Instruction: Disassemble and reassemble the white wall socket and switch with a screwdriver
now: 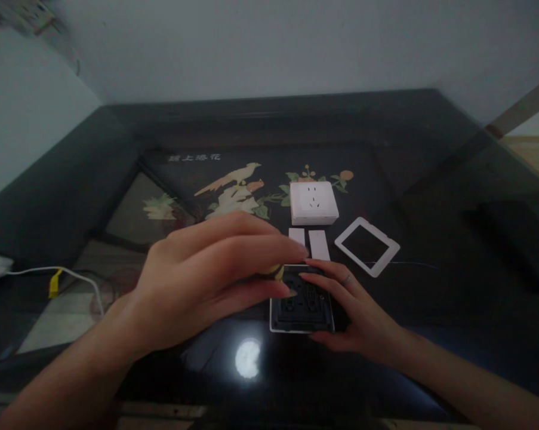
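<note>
My left hand (219,269) is closed around a small yellow-and-black tool (277,273), mostly hidden by the fingers; its exact kind does not show. It is over the left side of a black switch mechanism with a white rim (301,316), which lies on the dark table with its black inner side up. My right hand (350,304), a ring on one finger, grips that switch mechanism from the right, fingers on the far side and thumb at the near edge. Just beyond it are two white switch rockers (318,243), the left one partly covered by my left hand.
A white wall socket (314,202) on its box stands behind the rockers. To its right lies a white cover frame (374,270). A white cable (79,272) with a yellow tag runs along the left. The glossy table (233,122) meets a wall at the back.
</note>
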Available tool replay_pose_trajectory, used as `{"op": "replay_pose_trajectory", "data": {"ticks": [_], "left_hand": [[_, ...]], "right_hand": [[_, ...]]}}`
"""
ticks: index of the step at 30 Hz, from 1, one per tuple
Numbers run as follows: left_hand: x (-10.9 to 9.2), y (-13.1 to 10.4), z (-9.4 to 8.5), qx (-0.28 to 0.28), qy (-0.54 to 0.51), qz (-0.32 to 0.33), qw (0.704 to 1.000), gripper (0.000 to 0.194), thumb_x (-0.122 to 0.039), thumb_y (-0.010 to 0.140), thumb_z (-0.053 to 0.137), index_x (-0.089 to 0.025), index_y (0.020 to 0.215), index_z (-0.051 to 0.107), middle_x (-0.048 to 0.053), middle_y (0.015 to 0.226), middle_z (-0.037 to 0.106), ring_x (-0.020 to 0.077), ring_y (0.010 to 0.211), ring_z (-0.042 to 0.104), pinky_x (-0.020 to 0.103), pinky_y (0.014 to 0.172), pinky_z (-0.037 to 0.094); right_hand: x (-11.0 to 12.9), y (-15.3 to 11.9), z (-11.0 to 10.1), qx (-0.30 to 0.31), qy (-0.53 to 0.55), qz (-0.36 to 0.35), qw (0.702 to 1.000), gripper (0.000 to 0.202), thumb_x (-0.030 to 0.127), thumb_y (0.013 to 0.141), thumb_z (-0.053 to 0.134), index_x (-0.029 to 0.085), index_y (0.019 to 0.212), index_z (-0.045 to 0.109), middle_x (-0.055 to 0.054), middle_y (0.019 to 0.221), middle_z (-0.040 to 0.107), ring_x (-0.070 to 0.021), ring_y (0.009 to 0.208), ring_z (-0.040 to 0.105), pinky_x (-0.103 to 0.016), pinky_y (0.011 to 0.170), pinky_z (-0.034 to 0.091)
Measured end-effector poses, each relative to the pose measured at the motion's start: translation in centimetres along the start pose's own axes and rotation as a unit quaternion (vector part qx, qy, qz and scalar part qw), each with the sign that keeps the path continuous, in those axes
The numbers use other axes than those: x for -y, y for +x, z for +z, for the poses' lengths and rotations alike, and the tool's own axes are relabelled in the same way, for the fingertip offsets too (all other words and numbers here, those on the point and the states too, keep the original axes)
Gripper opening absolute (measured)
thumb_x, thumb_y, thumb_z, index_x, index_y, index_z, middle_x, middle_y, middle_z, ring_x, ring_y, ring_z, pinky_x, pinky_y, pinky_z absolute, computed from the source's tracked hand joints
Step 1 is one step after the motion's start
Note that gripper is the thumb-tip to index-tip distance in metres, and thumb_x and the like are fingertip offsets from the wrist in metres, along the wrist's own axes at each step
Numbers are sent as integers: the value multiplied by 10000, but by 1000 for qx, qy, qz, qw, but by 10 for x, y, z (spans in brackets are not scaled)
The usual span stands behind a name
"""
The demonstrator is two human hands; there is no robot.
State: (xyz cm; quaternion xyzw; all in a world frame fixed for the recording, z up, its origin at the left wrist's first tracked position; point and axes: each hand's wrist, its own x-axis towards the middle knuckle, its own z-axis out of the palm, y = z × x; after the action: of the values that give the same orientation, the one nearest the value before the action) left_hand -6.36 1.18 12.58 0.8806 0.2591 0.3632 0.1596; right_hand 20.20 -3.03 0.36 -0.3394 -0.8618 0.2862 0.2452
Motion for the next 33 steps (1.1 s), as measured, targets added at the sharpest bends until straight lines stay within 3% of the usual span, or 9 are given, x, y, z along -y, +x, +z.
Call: {"op": "replay_pose_trajectory", "data": {"ticks": [2, 4, 8, 10, 13, 17, 20, 27, 33], "left_hand": [[2, 1, 7, -53, 32, 58, 996, 393, -314, 810, 776, -272, 1193, 695, 42, 871, 732, 172, 687, 695, 231, 600, 589], [-1, 3, 8, -27, 28, 46, 998, 470, -343, 837, 743, -274, 1291, 639, 58, 947, 731, 191, 757, 702, 252, 655, 610], [-14, -1, -6, 94, 2, -108, 990, 681, -211, 944, 555, -348, 1542, 260, 30, 1333, 636, 227, 1114, 671, 357, 972, 577], [-17, -5, -12, 134, -2, -152, 979, 684, -167, 968, 480, -372, 1554, 193, -3, 1395, 596, 210, 1160, 656, 344, 1013, 554], [-15, -9, -12, 126, 15, -140, 982, 537, -192, 971, 529, -382, 1457, 401, -44, 1308, 656, 176, 1102, 680, 295, 1015, 540], [-12, -7, -1, 28, 60, -67, 996, 300, -309, 899, 692, -315, 1188, 610, -25, 1085, 714, 153, 917, 702, 230, 818, 579], [-16, -4, 0, 32, 79, -40, 996, 296, -351, 910, 672, -264, 1188, 625, 9, 1044, 693, 145, 876, 684, 214, 757, 578], [-24, -4, -16, 111, 38, -105, 988, 498, -158, 974, 494, -247, 1460, 432, 15, 1302, 656, 161, 1119, 653, 250, 1038, 505], [-20, -3, -2, 9, 66, -60, 996, 246, -294, 905, 687, -243, 1143, 646, -16, 1023, 697, 107, 878, 676, 159, 820, 553]], "right_hand": [[0, 0, 0, 0, -6, 0, 1000, 746, 330, 811, 716, 261, 1445, 329, -156, 1470, 372, -313, 1351, 425, -499, 1080, 445], [0, 0, 0, 1, -10, 0, 1000, 739, 329, 812, 718, 252, 1439, 336, -161, 1475, 364, -310, 1356, 420, -485, 1081, 446], [-2, -1, 0, -1, -11, -12, 1000, 743, 335, 812, 722, 241, 1437, 332, -168, 1468, 359, -300, 1343, 428, -471, 1072, 457], [-3, -1, 0, 1, -12, -14, 1000, 739, 339, 815, 722, 237, 1435, 334, -167, 1464, 360, -293, 1336, 431, -464, 1074, 456], [-3, -1, 0, 3, -14, -12, 1000, 734, 338, 814, 725, 229, 1431, 343, -162, 1466, 357, -283, 1339, 424, -445, 1082, 450], [-2, -1, 0, 2, -12, -14, 1000, 744, 331, 811, 729, 231, 1437, 338, -154, 1466, 357, -278, 1345, 412, -444, 1096, 437], [-1, -1, 0, 3, -12, -13, 1000, 749, 327, 809, 732, 235, 1438, 336, -155, 1469, 354, -283, 1349, 406, -456, 1097, 436], [-3, -1, -1, 1, -12, -13, 1000, 760, 323, 805, 733, 240, 1442, 327, -162, 1469, 355, -293, 1341, 417, -469, 1084, 449], [-1, -1, 0, 3, -11, -14, 1000, 755, 335, 807, 734, 237, 1441, 337, -156, 1465, 360, -286, 1344, 417, -452, 1091, 443]]}}
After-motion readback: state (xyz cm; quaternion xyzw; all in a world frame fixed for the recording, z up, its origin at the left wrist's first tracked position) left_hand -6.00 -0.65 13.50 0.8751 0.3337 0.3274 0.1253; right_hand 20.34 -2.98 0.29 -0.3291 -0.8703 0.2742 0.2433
